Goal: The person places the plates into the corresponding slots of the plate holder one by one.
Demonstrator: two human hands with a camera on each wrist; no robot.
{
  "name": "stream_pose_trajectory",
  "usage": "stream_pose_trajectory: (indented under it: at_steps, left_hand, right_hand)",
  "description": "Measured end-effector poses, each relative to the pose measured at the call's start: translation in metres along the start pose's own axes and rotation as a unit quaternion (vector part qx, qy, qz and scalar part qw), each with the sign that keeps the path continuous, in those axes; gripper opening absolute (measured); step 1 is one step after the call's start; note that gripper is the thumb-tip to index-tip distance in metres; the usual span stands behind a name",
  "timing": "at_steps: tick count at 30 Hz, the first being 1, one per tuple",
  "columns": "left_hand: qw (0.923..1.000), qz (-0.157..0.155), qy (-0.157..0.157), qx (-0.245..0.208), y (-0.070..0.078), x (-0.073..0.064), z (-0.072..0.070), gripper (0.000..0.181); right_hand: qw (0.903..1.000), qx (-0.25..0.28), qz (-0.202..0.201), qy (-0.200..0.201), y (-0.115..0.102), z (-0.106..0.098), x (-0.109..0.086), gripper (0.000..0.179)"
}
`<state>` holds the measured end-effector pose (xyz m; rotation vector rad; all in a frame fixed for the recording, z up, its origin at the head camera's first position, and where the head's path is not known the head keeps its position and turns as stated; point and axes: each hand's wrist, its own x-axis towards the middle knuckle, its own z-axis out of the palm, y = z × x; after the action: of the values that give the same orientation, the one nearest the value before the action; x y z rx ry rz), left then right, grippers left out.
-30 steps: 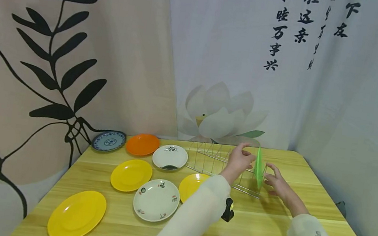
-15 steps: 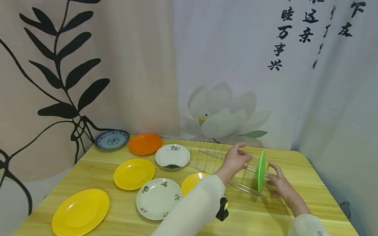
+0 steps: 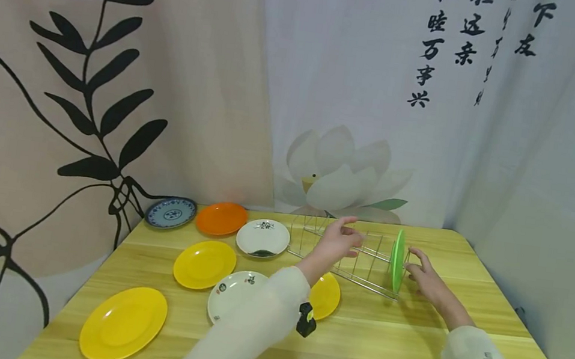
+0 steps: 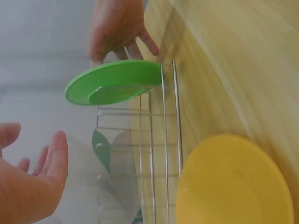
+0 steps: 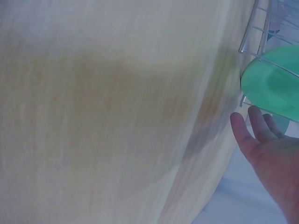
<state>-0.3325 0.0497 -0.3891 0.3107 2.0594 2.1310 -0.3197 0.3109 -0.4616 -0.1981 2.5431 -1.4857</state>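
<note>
A green plate [image 3: 397, 261] stands upright in the right end of a silver wire dish rack [image 3: 368, 285]. My right hand [image 3: 426, 278] is just right of the plate, with its fingertips at the rack's end wire. In the right wrist view its fingers [image 5: 243, 133] are loosely extended beside the green plate [image 5: 275, 84]. Over the middle of the rack is my left hand [image 3: 333, 246], holding nothing. The left wrist view shows its relaxed fingers [image 4: 57, 158] apart from the rack wires [image 4: 164, 140] and the plate.
Left of the rack lie a white plate [image 3: 262, 238], an orange plate [image 3: 221, 219] and a blue patterned plate [image 3: 171, 213]. Nearer are yellow plates [image 3: 123, 325], one [image 3: 325, 297] partly behind the left arm, and a floral white plate [image 3: 228, 296] partly covered by the sleeve.
My left hand has moved left, away from the green plate, along the rack. The right hand stays by the rack's right end, and the plate stays upright.
</note>
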Motion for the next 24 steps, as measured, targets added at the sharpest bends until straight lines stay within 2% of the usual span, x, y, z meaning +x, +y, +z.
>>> stream_pose_trajectory:
  at_steps: [3,9,19,24]
  left_hand:
    - [1.0000,-0.005,-0.004,-0.005,0.003,-0.007,-0.014,0.048]
    - [0.9998,-0.016,0.013,-0.007,0.008,-0.021,-0.047,0.048]
    - [0.9983,-0.036,0.047,-0.001,0.010,-0.025,-0.099,0.047]
    - [0.9978,-0.039,0.054,0.004,0.011,-0.032,-0.125,0.048]
  right_hand:
    - [0.9999,-0.011,-0.005,0.008,0.002,0.001,0.000,0.066]
    - [0.9997,-0.014,-0.002,0.018,0.002,0.003,-0.001,0.067]
    - [0.9999,-0.005,0.001,0.014,0.002,0.003,0.000,0.066]
    - [0.9999,0.001,0.005,0.012,0.003,0.004,0.001,0.068]
